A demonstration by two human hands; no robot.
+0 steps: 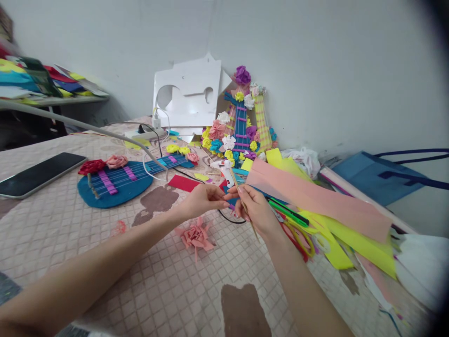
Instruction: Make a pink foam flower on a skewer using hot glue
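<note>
My left hand (pixel 205 200) and my right hand (pixel 253 209) meet above the patterned cloth (pixel 168 281). The right hand is closed around a thin wooden stick (pixel 245 206) that slants down past the wrist. The left hand pinches a small purple piece (pixel 229 204) at the fingertips, right against the right hand. A pink paper flower (pixel 195 236) lies on the cloth just below my left wrist. A white glue gun (pixel 224 169) rests a little beyond both hands.
A blue felt guitar (pixel 119 185) with red and pink roses lies at the left, a black phone (pixel 35 174) further left. Decorated felt guitars (pixel 240 121) lean on the wall. Pink and yellow foam sheets (pixel 315 196), scissors, a blue bag (pixel 379 175) fill the right.
</note>
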